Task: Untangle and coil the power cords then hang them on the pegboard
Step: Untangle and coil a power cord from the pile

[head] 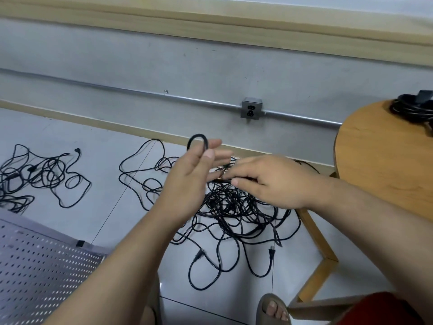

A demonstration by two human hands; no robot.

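A big tangle of black power cords (234,214) lies on the grey floor in the middle of the head view. Above it, my left hand (189,181) is raised with fingers straight, and a small loop of black cord (198,140) hangs over them, held under the thumb. My right hand (269,181) reaches in from the right and pinches a cord end near my left fingertips. A second, looser tangle (37,177) lies on the floor at the left. The perforated grey pegboard (39,266) lies flat at the lower left.
A round wooden table (384,165) stands at the right with a coiled black cord (412,109) on it. A metal wall outlet (251,108) sits on a conduit above the floor. My sandalled foot (274,309) is at the bottom, beside a wooden floor strip (316,238).
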